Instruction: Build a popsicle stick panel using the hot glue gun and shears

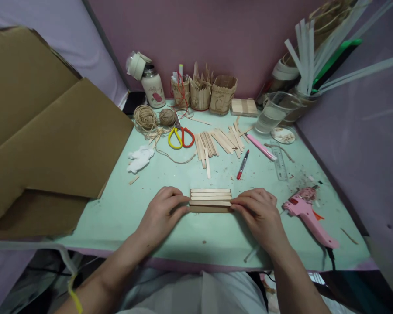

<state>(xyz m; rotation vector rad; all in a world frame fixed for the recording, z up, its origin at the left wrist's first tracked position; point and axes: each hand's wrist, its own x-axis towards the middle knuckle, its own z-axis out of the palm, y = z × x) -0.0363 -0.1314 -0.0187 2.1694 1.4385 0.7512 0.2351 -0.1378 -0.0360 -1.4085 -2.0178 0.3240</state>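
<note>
A small brown cardboard piece [210, 209] lies near the front of the green tabletop, its upper part covered by several pale craft sticks laid side by side. The lowest craft stick [212, 203] slants slightly, with a dark gap above it towards the right. My left hand [165, 208] pinches the left end of this stick at the cardboard's edge. At the other end, thumb and fingers of my right hand [257, 213] are closed on the stick. Bare cardboard shows below it.
Loose craft sticks [221, 141], scissors [180, 137], twine [146, 117] and a red marker [243, 164] lie beyond my hands. A pink glue gun [309, 216] rests at right, near a ruler [279, 161] and a water cup [275, 113]. Large cardboard [52, 126] stands at left.
</note>
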